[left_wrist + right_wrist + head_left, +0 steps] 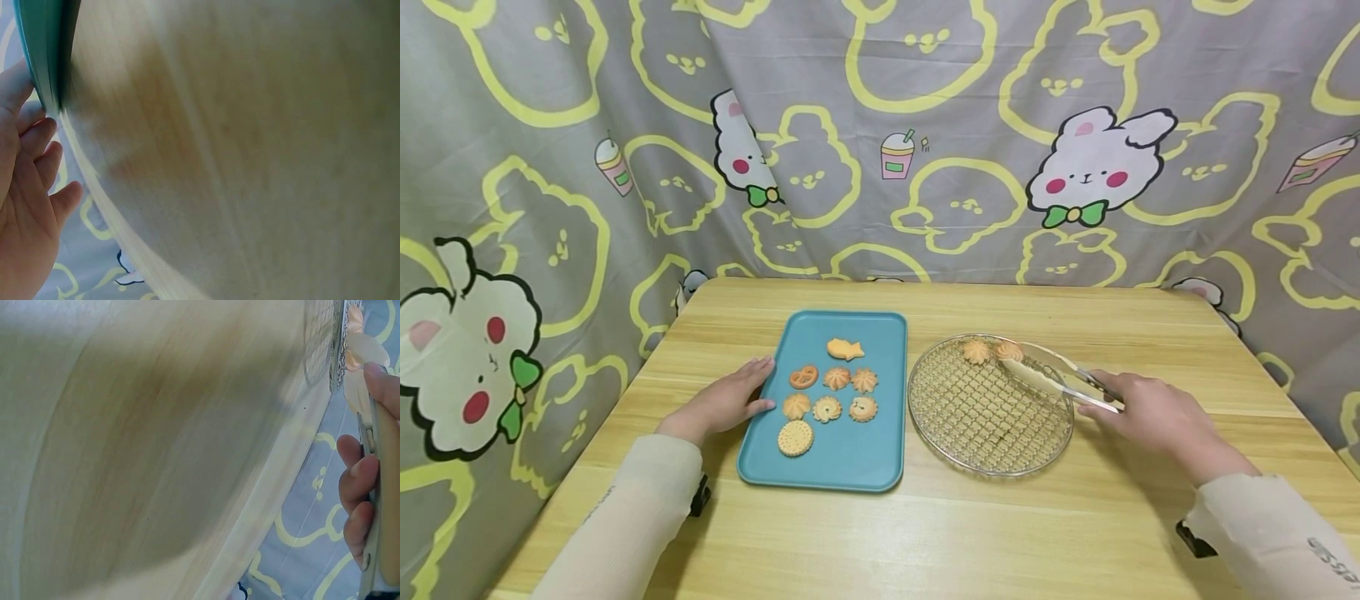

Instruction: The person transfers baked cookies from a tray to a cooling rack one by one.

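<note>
My right hand (1153,417) grips a pair of metal tongs (1075,392) with pale tips. The tips reach over the round wire rack (992,417) and sit at a swirled cookie (1008,351) near its back rim. Close to its left lies another flower-shaped cookie (977,351). My left hand (722,400) rests against the left edge of a blue tray (865,462), its fingers extended along the rim. On the tray are a fish-shaped cracker (845,348), a pretzel-shaped cookie (803,377), a round biscuit (795,437) and several small flower-shaped cookies (837,379).
The tray and rack stand side by side on a wooden table (925,542), a narrow gap between them. A grey patterned curtain (955,100) closes off the back and both sides of the table.
</note>
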Demonstrator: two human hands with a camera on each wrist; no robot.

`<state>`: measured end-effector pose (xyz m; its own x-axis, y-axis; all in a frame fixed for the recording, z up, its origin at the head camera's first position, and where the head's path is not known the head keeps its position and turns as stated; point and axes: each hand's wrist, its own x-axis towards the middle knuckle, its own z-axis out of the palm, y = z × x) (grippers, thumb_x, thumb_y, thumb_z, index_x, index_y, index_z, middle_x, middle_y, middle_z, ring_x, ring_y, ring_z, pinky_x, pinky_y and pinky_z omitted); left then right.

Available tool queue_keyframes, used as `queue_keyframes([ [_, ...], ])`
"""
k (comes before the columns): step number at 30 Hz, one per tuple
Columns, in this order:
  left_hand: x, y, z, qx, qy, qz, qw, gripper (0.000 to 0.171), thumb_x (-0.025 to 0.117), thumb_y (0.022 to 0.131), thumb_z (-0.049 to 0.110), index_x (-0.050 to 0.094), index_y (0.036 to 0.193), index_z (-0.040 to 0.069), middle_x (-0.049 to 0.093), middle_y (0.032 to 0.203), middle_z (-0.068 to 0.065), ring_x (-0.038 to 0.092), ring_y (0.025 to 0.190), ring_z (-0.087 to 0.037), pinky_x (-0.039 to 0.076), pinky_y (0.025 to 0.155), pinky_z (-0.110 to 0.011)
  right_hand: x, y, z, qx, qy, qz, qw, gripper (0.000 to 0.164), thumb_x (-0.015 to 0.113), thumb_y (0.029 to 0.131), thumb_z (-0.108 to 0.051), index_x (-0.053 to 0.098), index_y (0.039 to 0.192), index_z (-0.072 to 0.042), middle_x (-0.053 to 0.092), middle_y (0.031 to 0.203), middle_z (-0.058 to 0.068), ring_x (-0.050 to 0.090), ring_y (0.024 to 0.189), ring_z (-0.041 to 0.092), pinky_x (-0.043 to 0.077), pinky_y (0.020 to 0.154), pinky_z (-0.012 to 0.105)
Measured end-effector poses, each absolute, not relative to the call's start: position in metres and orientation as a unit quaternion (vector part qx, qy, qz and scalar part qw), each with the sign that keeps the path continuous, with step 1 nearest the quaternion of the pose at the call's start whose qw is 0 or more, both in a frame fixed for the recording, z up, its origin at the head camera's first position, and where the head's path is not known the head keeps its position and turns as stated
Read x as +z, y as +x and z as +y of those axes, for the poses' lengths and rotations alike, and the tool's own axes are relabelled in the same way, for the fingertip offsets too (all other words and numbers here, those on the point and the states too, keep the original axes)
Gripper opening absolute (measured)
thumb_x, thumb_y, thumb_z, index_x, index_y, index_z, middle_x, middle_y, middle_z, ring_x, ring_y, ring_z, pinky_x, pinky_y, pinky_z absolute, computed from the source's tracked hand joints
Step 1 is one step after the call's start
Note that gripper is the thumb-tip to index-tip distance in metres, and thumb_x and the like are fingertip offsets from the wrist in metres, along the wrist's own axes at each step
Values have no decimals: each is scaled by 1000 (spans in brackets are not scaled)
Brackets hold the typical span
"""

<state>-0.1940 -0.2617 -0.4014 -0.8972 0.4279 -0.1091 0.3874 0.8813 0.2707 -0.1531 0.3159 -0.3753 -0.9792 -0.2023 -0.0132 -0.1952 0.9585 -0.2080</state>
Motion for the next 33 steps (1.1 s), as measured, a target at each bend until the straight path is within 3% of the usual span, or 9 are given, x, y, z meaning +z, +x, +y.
queue_keyframes([
  [16, -401, -193, -262, 122, 214, 966, 82, 70, 59, 96, 29, 26, 148, -5, 24, 152, -23, 20, 138, -42, 24, 109, -55, -376, -152, 316, -94, -102, 990, 18, 87, 50, 83, -72, 47, 141, -8, 54, 127, 28, 55, 104, 51, 49, 62, 57],
  [24, -401, -193, -262, 121, 214, 966, 81, 70, 59, 96, 30, 27, 148, -5, 25, 152, -23, 20, 138, -42, 24, 109, -55, -375, -153, 316, -95, -103, 990, 9, 89, 54, 82, -71, 44, 142, -6, 62, 113, 24, 59, 95, 48, 48, 51, 48],
  [33, -401, -193, -262, 123, 211, 966, 85, 70, 58, 96, 30, 26, 148, -4, 24, 152, -23, 20, 139, -42, 23, 109, -55, -378, -152, 312, -102, -107, 989, -7, 92, 58, 80, -70, 40, 139, -3, 63, 105, 18, 61, 88, 44, 49, 53, 50],
])
